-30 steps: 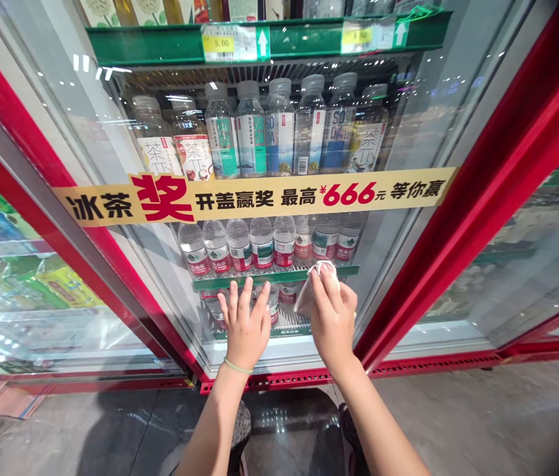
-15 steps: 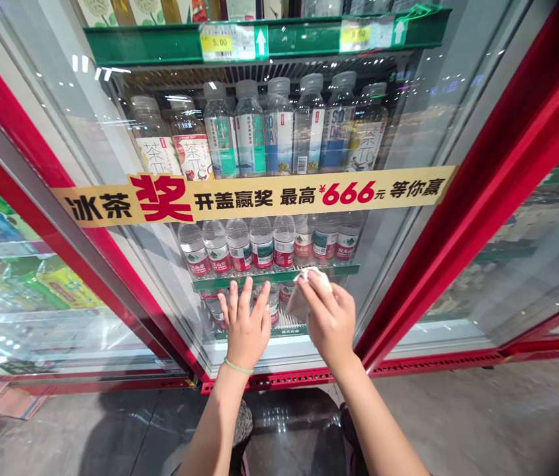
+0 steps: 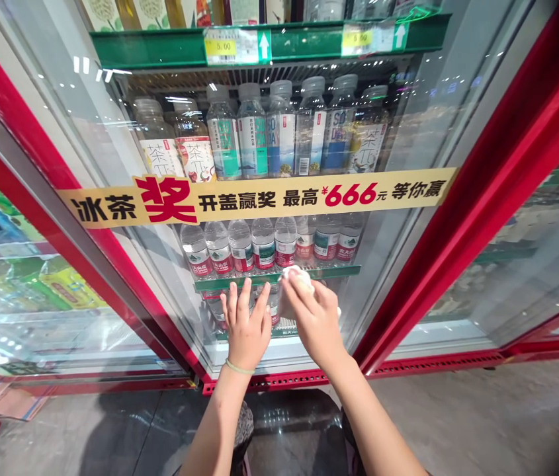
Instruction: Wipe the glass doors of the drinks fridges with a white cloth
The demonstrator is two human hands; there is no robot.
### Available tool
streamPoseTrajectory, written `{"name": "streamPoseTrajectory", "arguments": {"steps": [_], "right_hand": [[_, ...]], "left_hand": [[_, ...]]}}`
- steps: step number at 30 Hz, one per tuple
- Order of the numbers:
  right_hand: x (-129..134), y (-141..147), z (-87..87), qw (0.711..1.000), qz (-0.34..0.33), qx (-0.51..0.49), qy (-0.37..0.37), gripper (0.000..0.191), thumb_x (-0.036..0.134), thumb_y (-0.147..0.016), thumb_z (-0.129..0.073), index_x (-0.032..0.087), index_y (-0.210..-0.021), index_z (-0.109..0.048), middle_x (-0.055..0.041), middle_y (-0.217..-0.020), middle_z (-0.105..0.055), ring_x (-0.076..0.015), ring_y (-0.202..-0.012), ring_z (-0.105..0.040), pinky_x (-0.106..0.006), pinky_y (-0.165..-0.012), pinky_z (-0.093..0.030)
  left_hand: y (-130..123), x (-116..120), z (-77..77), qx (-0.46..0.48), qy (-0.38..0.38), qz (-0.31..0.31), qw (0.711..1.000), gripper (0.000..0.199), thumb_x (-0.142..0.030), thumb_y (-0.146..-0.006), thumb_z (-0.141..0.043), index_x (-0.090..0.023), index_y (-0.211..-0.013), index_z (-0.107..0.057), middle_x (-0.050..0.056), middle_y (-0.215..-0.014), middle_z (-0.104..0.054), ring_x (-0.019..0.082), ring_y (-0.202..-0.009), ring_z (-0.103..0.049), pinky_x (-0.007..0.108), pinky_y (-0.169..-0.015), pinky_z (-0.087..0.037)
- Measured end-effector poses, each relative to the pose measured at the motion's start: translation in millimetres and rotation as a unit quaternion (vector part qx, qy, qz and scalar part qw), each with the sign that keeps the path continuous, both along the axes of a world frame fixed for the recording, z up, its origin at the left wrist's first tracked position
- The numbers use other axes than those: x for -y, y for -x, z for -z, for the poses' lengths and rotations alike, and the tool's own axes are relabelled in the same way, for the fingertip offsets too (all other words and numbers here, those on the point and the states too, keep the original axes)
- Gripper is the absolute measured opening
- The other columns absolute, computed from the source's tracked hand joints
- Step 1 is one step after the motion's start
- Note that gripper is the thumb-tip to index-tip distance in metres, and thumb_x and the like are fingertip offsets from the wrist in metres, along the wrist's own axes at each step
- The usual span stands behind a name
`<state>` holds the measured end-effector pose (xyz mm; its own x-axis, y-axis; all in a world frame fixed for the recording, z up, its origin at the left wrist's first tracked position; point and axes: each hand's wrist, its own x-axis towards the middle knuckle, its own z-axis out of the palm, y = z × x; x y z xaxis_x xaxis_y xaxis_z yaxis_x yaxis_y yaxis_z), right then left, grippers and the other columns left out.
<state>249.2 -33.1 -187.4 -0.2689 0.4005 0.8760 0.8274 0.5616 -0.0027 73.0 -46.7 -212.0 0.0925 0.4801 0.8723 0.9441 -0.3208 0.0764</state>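
Observation:
My left hand lies against the glass door of a drinks fridge, its fingers spread and nothing in them. To its right, my right hand presses a crumpled white cloth on the same pane; whether it is fabric or paper I cannot tell. Behind the glass, just above my fingertips, is a row of water bottles with red and white labels. A yellow promotional strip with Chinese lettering runs across the door above both hands.
Red frames edge the door on both sides. Soda and tea bottles fill a higher shelf, below a green shelf edge with price tags. Another fridge stands to the left. Grey floor lies below.
My right hand has slid a little to the left across the glass with the cloth, closer to my left hand. The left hand has stayed in place.

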Motion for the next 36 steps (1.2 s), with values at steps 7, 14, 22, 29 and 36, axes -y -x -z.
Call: {"name": "streamPoseTrajectory", "arguments": {"steps": [7, 14, 22, 29, 36], "right_hand": [[1, 12, 4.8, 0.999, 0.023, -0.042, -0.002, 0.074, 0.003, -0.098, -0.047, 0.028, -0.163, -0.024, -0.0060, -0.155, -0.053, -0.0258, -0.130, -0.052, -0.043, -0.103, -0.043], [3, 20, 4.1, 0.998, 0.023, -0.052, -0.002, 0.074, 0.002, -0.097, -0.046, 0.029, -0.163, -0.025, -0.0063, -0.153, -0.054, -0.0265, -0.131, -0.052, -0.044, -0.103, -0.043], [6, 25, 4.4, 0.999, 0.017, -0.031, 0.007, 0.072, 0.003, -0.098, -0.047, 0.031, -0.162, -0.028, -0.0044, -0.151, -0.057, -0.0249, -0.122, -0.056, -0.042, -0.098, -0.044], [5, 25, 7.0, 1.000, 0.016, -0.018, 0.008, 0.071, 0.005, -0.097, -0.049, 0.032, -0.160, -0.033, -0.0036, -0.149, -0.059, -0.0250, -0.120, -0.057, -0.042, -0.098, -0.045], [6, 22, 5.1, 1.000, 0.006, -0.014, 0.022, 0.072, 0.003, -0.097, -0.045, 0.030, -0.162, -0.030, -0.0051, -0.153, -0.055, -0.0250, -0.125, -0.055, -0.042, -0.100, -0.045]], "left_hand": [[12, 1, -1.6, 0.000, -0.001, -0.021, 1.000, 0.057, -0.013, -0.092, -0.062, -0.028, -0.146, -0.055, 0.013, -0.162, -0.041, 0.034, -0.159, -0.013, 0.063, -0.127, -0.014], [19, 0, -1.9, 0.010, -0.018, -0.015, 1.000, 0.063, -0.011, -0.091, -0.062, -0.028, -0.151, -0.049, 0.012, -0.168, -0.029, 0.036, -0.158, -0.016, 0.061, -0.126, -0.022], [21, 1, -3.3, 0.012, -0.016, -0.027, 0.999, 0.061, -0.012, -0.092, -0.062, -0.028, -0.149, -0.051, 0.013, -0.164, -0.036, 0.035, -0.157, -0.019, 0.061, -0.126, -0.021], [22, 1, -3.3, 0.013, -0.015, -0.027, 0.999, 0.060, -0.012, -0.091, -0.063, -0.028, -0.148, -0.053, 0.013, -0.164, -0.037, 0.035, -0.158, -0.018, 0.061, -0.127, -0.019], [19, -1, -2.6, 0.018, -0.017, -0.030, 0.999, 0.064, -0.013, -0.092, -0.062, -0.030, -0.151, -0.048, 0.013, -0.163, -0.036, 0.036, -0.158, -0.016, 0.063, -0.126, -0.019]]}}
